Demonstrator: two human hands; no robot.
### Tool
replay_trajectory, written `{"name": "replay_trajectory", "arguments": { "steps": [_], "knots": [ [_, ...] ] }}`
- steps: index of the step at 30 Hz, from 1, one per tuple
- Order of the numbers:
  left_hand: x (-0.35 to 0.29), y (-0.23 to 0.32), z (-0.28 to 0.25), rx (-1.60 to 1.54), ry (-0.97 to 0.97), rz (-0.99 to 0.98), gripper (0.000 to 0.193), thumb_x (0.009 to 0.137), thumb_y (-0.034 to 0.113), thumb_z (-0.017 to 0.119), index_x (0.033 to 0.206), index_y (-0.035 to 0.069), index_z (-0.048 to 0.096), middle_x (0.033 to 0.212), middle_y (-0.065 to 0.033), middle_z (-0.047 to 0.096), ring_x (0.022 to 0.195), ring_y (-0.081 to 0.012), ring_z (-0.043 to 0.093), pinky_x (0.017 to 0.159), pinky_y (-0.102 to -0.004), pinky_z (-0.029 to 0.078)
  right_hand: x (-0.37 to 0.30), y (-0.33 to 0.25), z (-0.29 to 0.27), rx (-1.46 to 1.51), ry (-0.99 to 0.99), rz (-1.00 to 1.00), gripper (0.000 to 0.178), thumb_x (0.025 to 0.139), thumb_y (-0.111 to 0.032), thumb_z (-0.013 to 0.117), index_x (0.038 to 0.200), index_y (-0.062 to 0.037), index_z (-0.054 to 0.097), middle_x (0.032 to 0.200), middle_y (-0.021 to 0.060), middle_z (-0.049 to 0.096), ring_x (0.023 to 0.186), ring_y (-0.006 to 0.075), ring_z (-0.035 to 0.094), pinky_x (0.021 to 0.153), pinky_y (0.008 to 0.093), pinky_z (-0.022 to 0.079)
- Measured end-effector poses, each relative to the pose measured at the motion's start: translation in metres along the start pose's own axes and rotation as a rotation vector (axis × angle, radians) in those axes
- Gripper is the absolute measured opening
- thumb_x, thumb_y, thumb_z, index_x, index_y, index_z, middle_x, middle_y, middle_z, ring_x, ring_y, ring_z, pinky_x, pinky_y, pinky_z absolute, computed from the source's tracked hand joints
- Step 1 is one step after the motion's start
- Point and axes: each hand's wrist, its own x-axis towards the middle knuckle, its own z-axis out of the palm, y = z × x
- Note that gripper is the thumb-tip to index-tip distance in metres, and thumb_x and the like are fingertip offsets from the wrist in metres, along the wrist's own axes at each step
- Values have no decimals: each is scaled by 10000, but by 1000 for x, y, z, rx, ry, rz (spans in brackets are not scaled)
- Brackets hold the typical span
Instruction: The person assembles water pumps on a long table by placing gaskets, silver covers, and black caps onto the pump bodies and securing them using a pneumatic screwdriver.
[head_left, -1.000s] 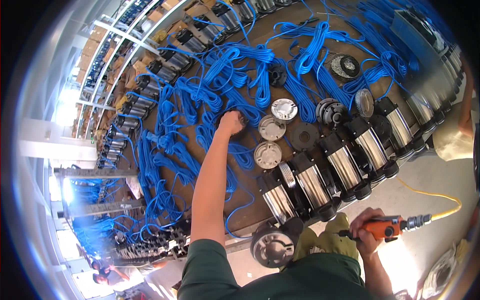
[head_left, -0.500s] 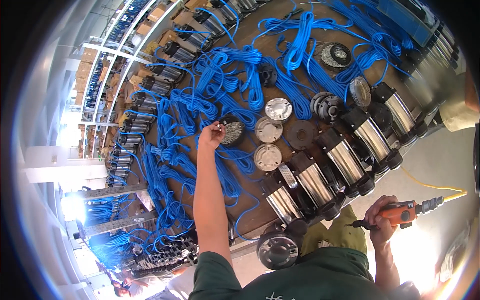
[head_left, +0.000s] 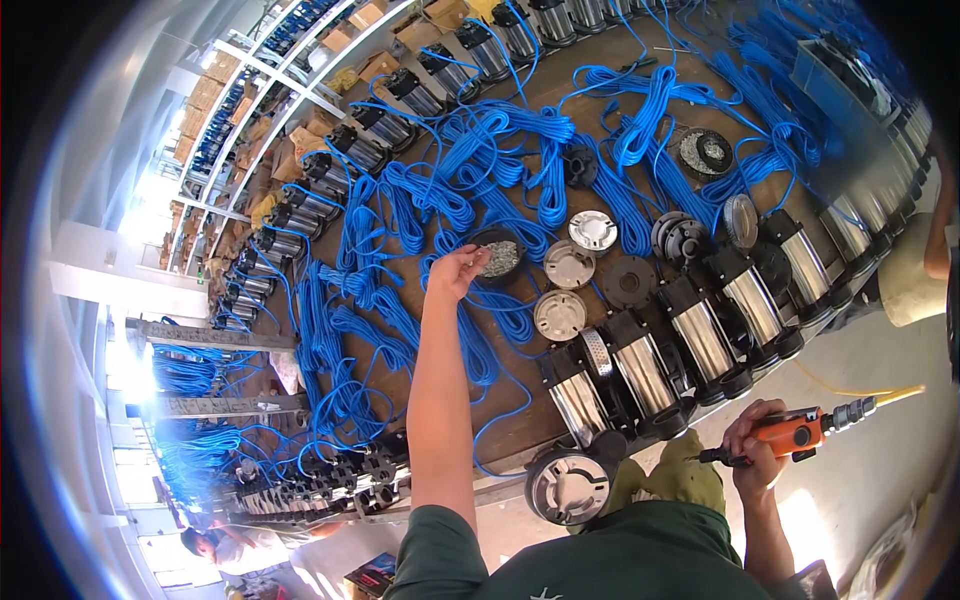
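Observation:
My left hand (head_left: 457, 271) reaches out to the edge of a round black bowl (head_left: 517, 264) holding many small silvery pieces (head_left: 500, 258), which look like screws. Its fingers are pinched together; whatever they hold is too small to make out. To the right, away from the table, my right hand (head_left: 756, 447) grips an orange and black power screwdriver (head_left: 790, 434), its bit pointing left and a yellow hose at its back. Nearest my body, a steel pump (head_left: 570, 488) shows its round end at the table edge. Round metal covers (head_left: 560, 315) lie beside the bowl.
Several steel pump bodies (head_left: 643, 372) line the table's near edge. Coils of blue cable (head_left: 490, 140) spread over the tabletop (head_left: 410, 305). A second bowl (head_left: 703, 153) sits farther back. Another person's arm (head_left: 938, 240) shows at far right; a person (head_left: 240, 545) is at lower left.
The whole view has shifted, so the table appears farther right and slightly turned. My left hand stays by the bowl, its fingers still pinched. The screwdriver remains in my right hand.

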Motion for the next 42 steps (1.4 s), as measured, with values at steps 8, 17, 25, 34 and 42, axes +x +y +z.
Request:
{"name": "replay_trajectory", "arguments": {
  "steps": [8,17,25,34,42],
  "knots": [
    [-33,3,11,17,48,65,257,993,31,416,1157,-147,502,1095,-267,628,993,-331,658,831,-362,604,-13,-4,6,25,-39,22,320,676,-112,567,958,18,490,765,88,505,499,131,466,542,284,466],
    [-260,-22,68,-335,-164,-31,194,952,216,614,909,27,614,810,-82,642,607,-120,548,459,-186,410,6,-43,99,323,-395,-272,314,804,-157,644,1036,-63,456,858,62,478,593,129,477,638,314,435],
    [-383,-62,84,-390,-344,-65,223,944,233,630,943,10,620,736,-49,587,498,-45,390,387,-158,259,-6,-33,163,512,-659,-300,299,784,12,576,1054,-36,455,878,105,529,627,160,532,676,356,466],
    [-396,-74,66,-405,-340,40,135,928,132,643,936,-1,623,771,-61,605,554,-50,435,421,-173,272,-14,-18,164,465,-669,-296,286,803,-76,552,1067,-21,456,884,104,503,601,128,497,666,333,457],
    [-398,-70,79,-227,-257,19,211,945,206,630,826,43,567,634,-44,500,424,-50,318,368,-172,241,-5,-16,155,518,-674,-206,282,801,-72,563,1060,-27,461,889,99,508,605,133,505,660,334,466]
  ]
}}
